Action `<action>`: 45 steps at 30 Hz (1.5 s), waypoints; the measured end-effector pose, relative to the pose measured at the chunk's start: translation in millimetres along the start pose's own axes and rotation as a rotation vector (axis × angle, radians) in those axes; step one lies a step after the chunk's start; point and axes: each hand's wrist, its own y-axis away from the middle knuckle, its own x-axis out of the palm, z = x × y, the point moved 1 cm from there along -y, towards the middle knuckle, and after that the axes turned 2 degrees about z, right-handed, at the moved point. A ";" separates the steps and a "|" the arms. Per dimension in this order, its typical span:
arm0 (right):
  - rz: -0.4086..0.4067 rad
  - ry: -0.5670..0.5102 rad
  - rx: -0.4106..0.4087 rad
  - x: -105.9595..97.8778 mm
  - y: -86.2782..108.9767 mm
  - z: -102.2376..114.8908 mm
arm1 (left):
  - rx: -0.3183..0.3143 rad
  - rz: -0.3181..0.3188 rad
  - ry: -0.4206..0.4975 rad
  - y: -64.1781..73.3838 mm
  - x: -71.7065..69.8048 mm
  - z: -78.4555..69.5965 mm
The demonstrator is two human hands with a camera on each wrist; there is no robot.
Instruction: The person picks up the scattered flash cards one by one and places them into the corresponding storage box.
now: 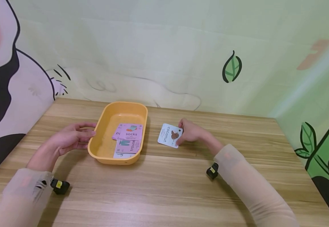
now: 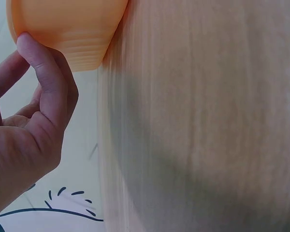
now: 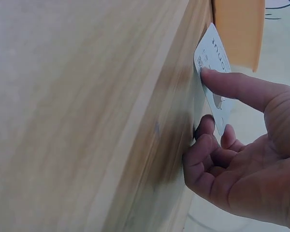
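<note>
A light blue card with a coconut picture and the word "coconut" (image 1: 167,136) is held at its right edge by my right hand (image 1: 191,130). In the right wrist view the thumb (image 3: 237,87) lies on the card's face, with the other fingers at and behind its edge. My left hand (image 1: 73,135) touches the left side of a yellow tray (image 1: 107,123) with its fingertips, the fingers loosely bent. Inside the tray, pink cards reading "socks" (image 1: 131,134) and "trouse" (image 1: 126,147) overlap; a pale card (image 1: 119,155) is mostly covered.
The wooden table (image 1: 164,189) reaches back to a printed cloth wall (image 1: 164,63) with cartoon drawings. Small black wrist devices are on the left sleeve (image 1: 25,189) and the right sleeve (image 1: 247,176). The tray stands left of the coconut card, a short gap apart.
</note>
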 end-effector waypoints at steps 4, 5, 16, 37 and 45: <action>-0.007 -0.073 0.019 0.0 0.9 -3.7 | -0.003 -0.002 0.000 0.0 -0.5 0.5; -0.012 -0.092 0.028 0.1 0.7 -4.8 | -0.003 -0.002 0.002 -0.1 -0.6 0.6; -0.045 -0.244 0.067 1.3 2.1 -12.4 | 0.002 -0.003 -0.003 -1.1 -2.0 2.1; -0.095 -0.404 0.029 -4.6 5.4 -22.5 | -0.004 -0.006 -0.005 -3.8 -1.7 1.1; -0.178 -0.528 -0.039 -6.9 9.3 -11.1 | -0.006 -0.006 -0.003 -2.9 -2.3 1.9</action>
